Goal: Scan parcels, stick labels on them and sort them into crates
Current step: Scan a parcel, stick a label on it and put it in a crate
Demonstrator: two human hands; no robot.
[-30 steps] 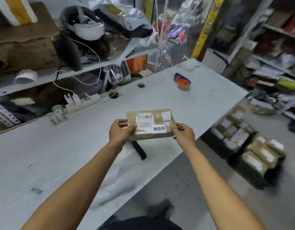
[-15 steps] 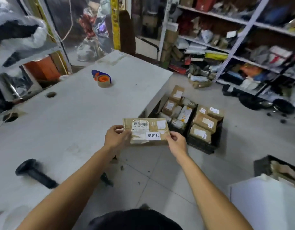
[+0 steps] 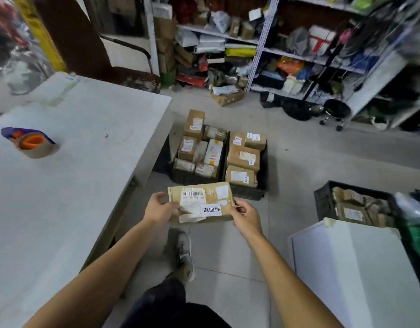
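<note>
The person stands between the white table point(image 3: 74, 162) and a white board point(image 3: 360, 275), holding a flat brown parcel point(image 3: 200, 201) out over the floor in both hands. The left hand point(image 3: 159, 209) grips the parcel's left end, thumb curled over the top face. The right hand point(image 3: 245, 215) pinches the right end, fingers curled round the edge. The parcel lies face up, showing a barcode label point(image 3: 193, 194) and a white sticker with printed characters point(image 3: 211, 209).

At twelve o'clock from the parcel, on the floor, sit two black crates side by side, the left crate point(image 3: 192, 178) and the right crate point(image 3: 248, 192), both packed with brown parcels. At three o'clock a third black crate point(image 3: 323, 202) also holds parcels. At nine o'clock, well apart on the table, rests a roll of tape point(image 3: 32, 144).
</note>
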